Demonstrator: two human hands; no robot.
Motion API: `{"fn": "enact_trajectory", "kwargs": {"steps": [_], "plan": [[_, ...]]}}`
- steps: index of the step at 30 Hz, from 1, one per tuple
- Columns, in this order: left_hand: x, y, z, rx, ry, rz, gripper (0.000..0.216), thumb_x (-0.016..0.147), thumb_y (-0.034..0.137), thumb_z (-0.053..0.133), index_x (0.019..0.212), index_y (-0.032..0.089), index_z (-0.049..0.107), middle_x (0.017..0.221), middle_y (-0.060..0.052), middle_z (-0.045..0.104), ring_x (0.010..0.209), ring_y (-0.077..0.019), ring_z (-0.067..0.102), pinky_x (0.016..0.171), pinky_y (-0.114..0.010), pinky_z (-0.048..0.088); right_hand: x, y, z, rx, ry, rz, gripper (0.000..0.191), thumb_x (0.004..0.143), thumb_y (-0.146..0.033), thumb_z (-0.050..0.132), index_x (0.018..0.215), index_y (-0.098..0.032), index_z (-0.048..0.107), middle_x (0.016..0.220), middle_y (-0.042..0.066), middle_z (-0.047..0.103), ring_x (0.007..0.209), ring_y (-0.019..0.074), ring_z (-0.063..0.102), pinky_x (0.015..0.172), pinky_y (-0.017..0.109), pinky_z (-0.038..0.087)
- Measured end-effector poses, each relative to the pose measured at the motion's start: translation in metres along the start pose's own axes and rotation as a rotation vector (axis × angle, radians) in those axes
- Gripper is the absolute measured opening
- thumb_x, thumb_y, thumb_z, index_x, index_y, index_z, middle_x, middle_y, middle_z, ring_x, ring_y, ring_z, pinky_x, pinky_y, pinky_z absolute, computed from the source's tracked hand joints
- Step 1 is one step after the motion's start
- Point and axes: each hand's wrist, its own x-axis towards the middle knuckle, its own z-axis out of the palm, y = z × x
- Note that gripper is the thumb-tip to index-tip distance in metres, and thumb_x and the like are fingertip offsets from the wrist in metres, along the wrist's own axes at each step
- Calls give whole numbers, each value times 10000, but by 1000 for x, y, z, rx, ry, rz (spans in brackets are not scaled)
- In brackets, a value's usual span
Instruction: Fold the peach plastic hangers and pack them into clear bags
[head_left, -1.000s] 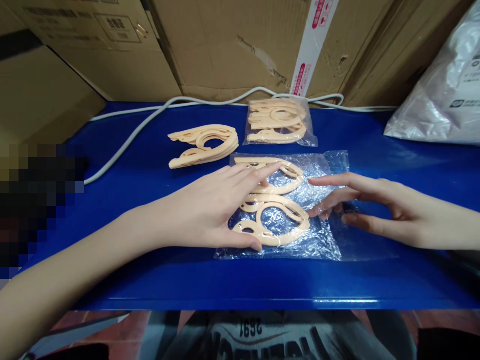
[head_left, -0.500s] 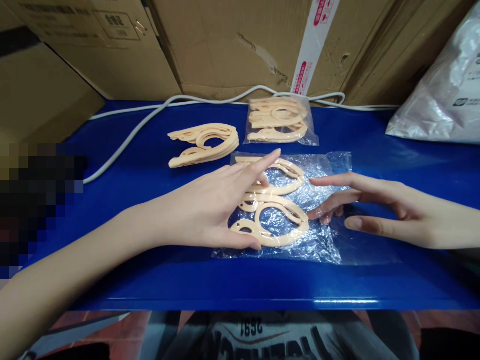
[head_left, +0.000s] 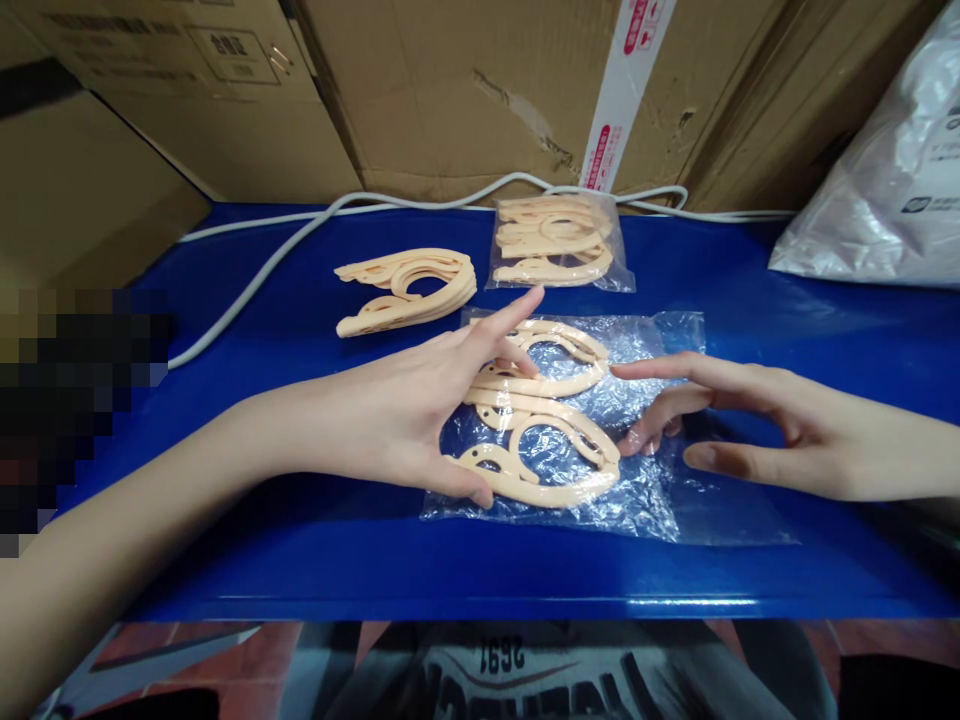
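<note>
Two beige folding hangers (head_left: 568, 492) lie folded, one above the other, inside a clear plastic bag (head_left: 652, 500) on the blue table. My left hand (head_left: 405, 410) rests over the bag's left part, fingers spread, covering the left ends of the hangers. Its thumb touches the near side of the bag. From the right, my right hand (head_left: 780, 425) reaches in with fingers stretched and apart. Its index fingertip is at the rounded end of the far hanger, and its other fingertips are at the near hanger's end. Neither hand grasps anything.
A stack of folded beige hangers (head_left: 450, 295) lies at the back left. Behind the bag is another clear bag of hangers (head_left: 555, 240). A white cable (head_left: 255, 290) runs along the back, before cardboard boxes (head_left: 450, 100). A white plastic sack (head_left: 885, 200) stands at the right.
My left hand has slid slightly left, showing more of the hangers. The near hanger's rounded end has shifted slightly toward me. My right fingertips stay close to the hanger ends.
</note>
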Motion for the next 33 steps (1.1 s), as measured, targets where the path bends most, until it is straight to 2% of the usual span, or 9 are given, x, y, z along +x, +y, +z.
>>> {"fn": "enact_trajectory", "kwargs": {"steps": [14,18,20,23,25,27,30,31,33], "plan": [[3,-4,-1,-72,-67,-36,1283,767,628,773,1640,357,-129,1492,-93,553,1388,-359,516,1133,-552,477,0,-1,0,-19,-8,28,711,915,-340,696,1567,-427,426,1179,15,765,1139,248,717,1023,402,553],[1,-2,-3,-47,-78,-37,1255,753,672,769,1655,354,-44,1543,-91,522,1422,-366,493,1131,-551,489,0,2,-3,-11,-8,42,693,928,-349,687,1569,-401,430,1179,28,765,1133,248,718,1011,396,553],[1,-1,-5,-16,-28,-57,1139,817,666,725,1661,307,49,1549,-108,517,1410,-341,513,1124,-527,500,1,5,-6,6,12,35,663,943,-359,672,1563,-383,440,1185,40,763,1134,248,716,1000,391,553],[3,-8,-12,161,157,-104,891,907,639,637,1624,281,247,1548,-108,516,1389,-343,520,1150,-559,451,4,11,-12,29,67,5,587,981,-377,624,1544,-339,462,1160,59,768,1100,236,725,986,389,547],[3,-17,-19,358,284,-167,827,909,658,610,1572,224,372,1546,-130,510,1402,-401,478,1179,-627,365,6,13,-14,39,99,-8,559,998,-385,597,1533,-281,475,1121,84,773,1061,229,733,975,384,539],[2,-30,-26,480,350,-274,874,904,682,586,1550,121,407,1571,-183,464,1445,-444,404,1219,-642,274,7,14,-15,51,122,-15,546,1002,-392,592,1515,-234,490,1094,102,776,1025,220,737,948,365,536],[-1,-51,-33,431,281,-492,1099,829,769,627,1609,69,294,1672,-205,296,1511,-498,279,1245,-643,209,8,12,-13,49,138,-2,525,998,-414,602,1481,-228,511,1082,96,778,986,203,734,905,337,526],[-3,-57,-34,402,258,-582,1195,752,816,673,1612,75,298,1670,-210,302,1488,-535,300,1221,-676,226,8,12,-13,40,142,8,521,997,-422,605,1474,-234,516,1084,91,777,985,201,730,900,334,521],[-5,-66,-35,382,167,-709,1291,628,859,739,1601,105,352,1588,-211,445,1383,-563,433,1145,-713,316,8,11,-12,17,149,15,518,997,-438,603,1469,-245,517,1092,83,774,992,201,721,897,330,512]]}}
